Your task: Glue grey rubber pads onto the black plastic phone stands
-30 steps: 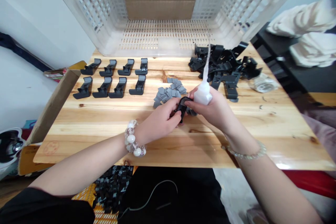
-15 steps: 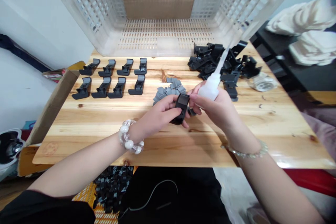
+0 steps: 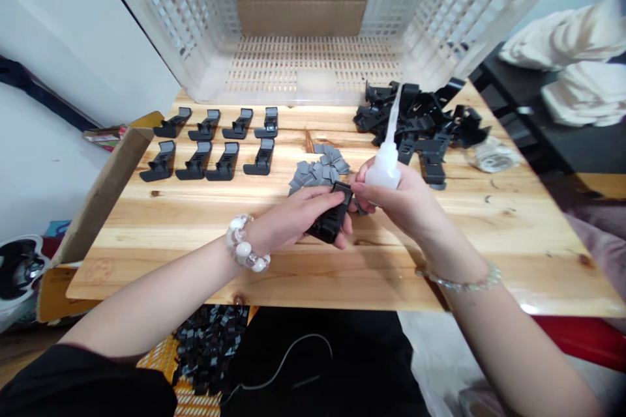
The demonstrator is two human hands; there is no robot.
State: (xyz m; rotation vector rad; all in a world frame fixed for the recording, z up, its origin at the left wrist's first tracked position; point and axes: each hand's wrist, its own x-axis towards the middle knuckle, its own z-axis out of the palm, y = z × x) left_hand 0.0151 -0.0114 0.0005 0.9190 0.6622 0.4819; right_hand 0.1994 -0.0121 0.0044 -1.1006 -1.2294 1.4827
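Note:
My left hand (image 3: 298, 212) is wrapped round a black plastic part (image 3: 331, 216), its thumb lying on the grey pad at the part's upper end. Close on the right, my right hand (image 3: 403, 199) grips a white squeeze bottle (image 3: 384, 168), nozzle pointing up; its thumb and forefinger are near the part's upper edge. Just beyond my left hand lies a loose pile of small grey pads (image 3: 317, 171). Several black parts with grey pads (image 3: 197, 159) stand in two rows on the left of the wooden table (image 3: 186, 234).
A white plastic crate (image 3: 313, 88) with cardboard inside stands at the back. Black parts (image 3: 415, 117) are heaped at the right, beside a roll of clear tape (image 3: 493, 155). Below the front edge is a basket of small dark pieces (image 3: 210, 345).
My left thumb has moved up onto the grey pad, and the black part has tilted. The bottle has swung more upright and slightly left in my right hand.

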